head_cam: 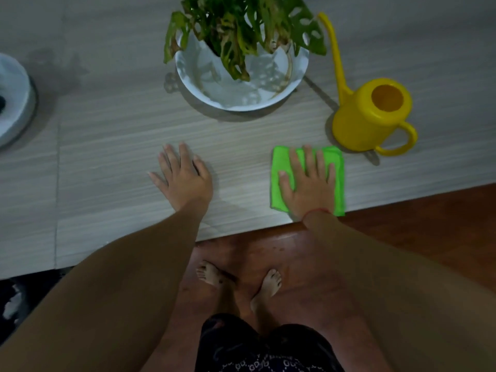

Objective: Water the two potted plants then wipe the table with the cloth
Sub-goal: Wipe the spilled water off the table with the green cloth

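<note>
**Right hand (308, 183) flat on cloth (338, 181) at bench (107, 162) edge**

Both hands released, fingers straight. Right presses the green cloth nr the front edge. Left hand (185, 178) lies on bare bench, apart from it. Behind: potted plant (241, 36), yellow can (367, 122) to its right, 2nd pot (13, 103) far left.

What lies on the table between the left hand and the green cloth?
Nothing: the head view shows bare table between the left hand and the green cloth under the right hand.

Looks to me like a home: bare feet (269, 284) on a red-brown floor (429, 226), pale wood-grain bench (107, 157), leafy potted plant (236, 30), yellow watering can (359, 127) beside it.
</note>
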The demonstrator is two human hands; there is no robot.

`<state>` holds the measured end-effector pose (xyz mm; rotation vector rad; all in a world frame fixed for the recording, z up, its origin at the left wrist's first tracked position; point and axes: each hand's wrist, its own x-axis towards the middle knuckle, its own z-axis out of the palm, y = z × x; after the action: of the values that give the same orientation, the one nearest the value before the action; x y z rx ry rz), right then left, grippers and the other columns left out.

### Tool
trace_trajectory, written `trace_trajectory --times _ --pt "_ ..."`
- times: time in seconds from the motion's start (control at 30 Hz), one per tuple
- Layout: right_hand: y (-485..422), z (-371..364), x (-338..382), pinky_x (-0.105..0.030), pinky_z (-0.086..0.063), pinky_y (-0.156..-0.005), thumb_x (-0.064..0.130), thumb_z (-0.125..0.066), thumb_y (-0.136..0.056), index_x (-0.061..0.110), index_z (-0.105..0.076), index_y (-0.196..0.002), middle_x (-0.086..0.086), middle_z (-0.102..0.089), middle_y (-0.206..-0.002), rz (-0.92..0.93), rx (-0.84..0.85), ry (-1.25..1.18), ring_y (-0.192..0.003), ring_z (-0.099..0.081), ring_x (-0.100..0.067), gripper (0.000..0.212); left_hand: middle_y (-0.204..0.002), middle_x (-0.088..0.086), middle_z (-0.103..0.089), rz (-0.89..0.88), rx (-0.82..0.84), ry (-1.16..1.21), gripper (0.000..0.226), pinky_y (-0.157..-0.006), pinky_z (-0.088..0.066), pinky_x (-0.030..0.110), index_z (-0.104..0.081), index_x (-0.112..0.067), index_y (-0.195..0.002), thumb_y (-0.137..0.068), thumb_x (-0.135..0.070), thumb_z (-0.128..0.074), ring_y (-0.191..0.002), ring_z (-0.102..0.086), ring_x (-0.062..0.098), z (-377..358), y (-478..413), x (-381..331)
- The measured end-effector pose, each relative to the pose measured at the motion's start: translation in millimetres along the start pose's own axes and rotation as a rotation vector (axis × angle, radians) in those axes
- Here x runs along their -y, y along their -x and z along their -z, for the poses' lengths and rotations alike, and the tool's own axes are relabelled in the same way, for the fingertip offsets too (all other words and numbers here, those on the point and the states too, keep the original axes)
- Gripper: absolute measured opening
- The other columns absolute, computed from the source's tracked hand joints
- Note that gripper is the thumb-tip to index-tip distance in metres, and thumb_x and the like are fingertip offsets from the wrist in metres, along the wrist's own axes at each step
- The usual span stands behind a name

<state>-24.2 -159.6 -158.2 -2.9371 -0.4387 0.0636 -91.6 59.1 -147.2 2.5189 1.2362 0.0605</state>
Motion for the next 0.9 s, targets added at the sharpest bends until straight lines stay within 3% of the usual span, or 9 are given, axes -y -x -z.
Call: trace_trajectory --times 0.13,0.27,0.4,0.5,0.67,0.8,0.9 --pt "-10.1 4.7 -0.1 -0.051 -0.008 -0.118 0.053 -0.023 -0.093 0.03 -0.033 -0.148 -0.004 -0.026 -0.158 -0.1 0.022 0.017 -0.147 -0.018 -0.029 0.061 -0.164 0.003 -0.01 0.008 -0.026 -0.001 0.053 -0.119 0.006 0.056 -0.022 -0.027 -0.154 -0.102 -0.038 -0.025 -0.152 -0.002 0.023 -1.7 -2.6 -2.8" --pt "-21.0 -1.5 47.9 -0.051 0.003 -0.119 0.05 -0.028 -0.099 0.031 -0.021 -0.152 -0.002 -0.01 -0.162 -0.087 0.087 -0.02 -0.149 -0.003 -0.028 0.057 -0.164 0.003 -0.009 0.009 -0.015 0.001 0.054 -0.118 0.008 0.055 -0.021 -0.029 -0.154 -0.101 -0.039 -0.024 -0.152 -0.001 0.022 -4.2 -3.9 -3.0" --pt "-2.8 -9.0 76.9 -0.053 -0.005 -0.118 0.049 -0.031 -0.096 0.028 -0.031 -0.15 -0.004 -0.024 -0.159 0.09 0.082 -0.067 -0.148 -0.016 -0.029 0.058 -0.164 0.003 -0.012 0.014 -0.037 -0.01 0.053 -0.118 0.007 0.055 -0.024 -0.029 -0.153 -0.101 -0.038 -0.027 -0.152 -0.003 0.022 -6.0 -3.5 -0.9" --pt "18.9 -9.6 47.8 -0.052 -0.015 -0.116 0.05 -0.035 -0.092 0.028 -0.039 -0.146 -0.003 -0.034 -0.155 0.217 0.08 -0.037 -0.144 -0.028 -0.028 0.059 -0.164 0.003 -0.009 0.012 -0.02 -0.013 0.053 -0.118 0.008 0.055 -0.021 -0.029 -0.154 -0.102 -0.039 -0.024 -0.152 -0.001 0.022 -5.1 -2.0 1.9" --pt "25.3 -1.1 -6.8 -0.051 -0.016 -0.115 0.052 -0.035 -0.092 0.028 -0.042 -0.144 -0.004 -0.037 -0.153 0.05 -0.007 0.033 -0.144 -0.029 -0.028 0.058 -0.164 0.002 -0.007 -0.005 0.002 0.005 0.053 -0.119 0.009 0.054 -0.019 -0.029 -0.154 -0.102 -0.04 -0.021 -0.152 0.001 0.021 -3.5 0.8 -0.9" --pt "4.3 1.3 27.0 -0.053 -0.001 -0.118 0.051 -0.026 -0.095 0.03 -0.026 -0.151 -0.002 -0.017 -0.161 -0.143 0.063 -0.013 -0.149 -0.009 -0.028 0.06 -0.163 0.003 -0.015 -0.01 -0.004 0.028 0.051 -0.119 0.003 0.051 -0.026 -0.027 -0.152 -0.102 -0.038 -0.028 -0.151 -0.007 0.019 1.6 -0.9 3.3" --pt "-18.7 -2.0 71.3 -0.054 0.005 -0.118 0.049 -0.026 -0.099 0.03 -0.017 -0.153 -0.001 -0.006 -0.163 -0.081 0.11 -0.026 -0.149 0.001 -0.028 0.059 -0.158 0.005 -0.028 -0.006 -0.071 0.072 0.049 -0.117 -0.013 0.045 -0.035 -0.024 -0.149 -0.101 -0.034 -0.034 -0.146 -0.024 0.022 14.0 -14.5 12.5"
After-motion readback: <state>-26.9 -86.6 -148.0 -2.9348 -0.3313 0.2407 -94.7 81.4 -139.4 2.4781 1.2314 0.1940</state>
